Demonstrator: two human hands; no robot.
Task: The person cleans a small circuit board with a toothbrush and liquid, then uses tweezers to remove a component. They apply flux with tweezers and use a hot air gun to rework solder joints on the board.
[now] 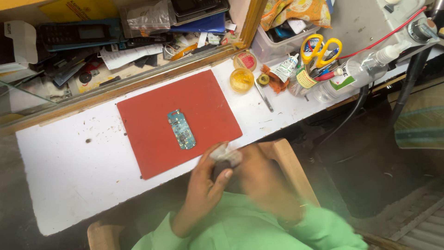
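Blurred by motion: both hands, meeting just below the counter (69, 171) edge. Left hand (206, 185) curled around a small dark object (224, 167), thumb pressed on its front. Right hand (263, 178) smeared, closed over a pale, crumpled cloth (225, 154) at the object's top; grip hard to make out. Object's shape and long axis impossible to tell, mostly hidden by fingers. Green sleeves cut off at the bottom edge. Circuit board (181, 129) flat on the red mat (152, 115), untouched, long axis running away from the person, tilted slightly leftward at the far end. Scissors (320, 50) upright among clutter.
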